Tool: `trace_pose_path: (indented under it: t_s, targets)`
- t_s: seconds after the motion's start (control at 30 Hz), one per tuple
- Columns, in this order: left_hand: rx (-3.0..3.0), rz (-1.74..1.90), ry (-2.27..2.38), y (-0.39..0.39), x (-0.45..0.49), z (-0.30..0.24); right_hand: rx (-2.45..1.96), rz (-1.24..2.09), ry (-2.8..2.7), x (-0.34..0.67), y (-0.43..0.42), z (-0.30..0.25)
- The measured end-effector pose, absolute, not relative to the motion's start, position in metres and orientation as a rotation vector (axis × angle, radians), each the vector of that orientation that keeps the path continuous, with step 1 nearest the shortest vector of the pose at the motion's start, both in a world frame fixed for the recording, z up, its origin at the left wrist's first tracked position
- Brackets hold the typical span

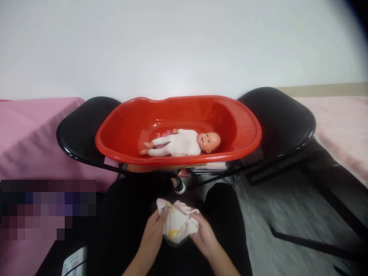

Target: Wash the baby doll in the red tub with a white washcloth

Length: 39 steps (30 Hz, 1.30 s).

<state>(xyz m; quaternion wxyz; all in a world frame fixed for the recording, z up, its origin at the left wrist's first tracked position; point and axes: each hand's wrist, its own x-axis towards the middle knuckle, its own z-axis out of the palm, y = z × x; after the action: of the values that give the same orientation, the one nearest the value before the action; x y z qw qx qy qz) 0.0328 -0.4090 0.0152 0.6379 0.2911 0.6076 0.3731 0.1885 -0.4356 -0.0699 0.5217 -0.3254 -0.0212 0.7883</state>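
My left hand and my right hand are both closed on a crumpled white cloth with yellow marks, held low above my lap. Its left edge is pinched under my left thumb, and my right fingers grip the opposite edge. Beyond my knees is a red baby bathtub. Inside it a baby doll in a white outfit lies on its back, head to the right and bare feet to the left. Part of the doll's near side is hidden by the tub's front rim.
Two black chairs flank the tub and support its ends. Pink cloth drapes at the left, and a paler pink surface is at the right. Chair legs cross the grey floor. A white labelled item lies at lower left.
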Motion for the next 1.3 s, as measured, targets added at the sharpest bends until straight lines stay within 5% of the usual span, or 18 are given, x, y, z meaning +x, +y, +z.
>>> trace_pose_path:
  t_s: [0.33, 0.8, 1.3]
  targets:
    - [0.65, 1.019, 1.429, -0.401, 0.009, 0.033, -0.511, 1.914, -0.055, 0.203, -0.433, -0.059]
    - [0.812, 0.89, 1.575, -0.393, -0.013, 0.044, -0.892, 1.937, -0.583, 0.181, -0.432, -0.056]
    - [1.078, 0.75, 1.531, -0.391, -0.039, 0.031, -1.201, 1.477, -0.426, 0.197, -0.435, -0.066]
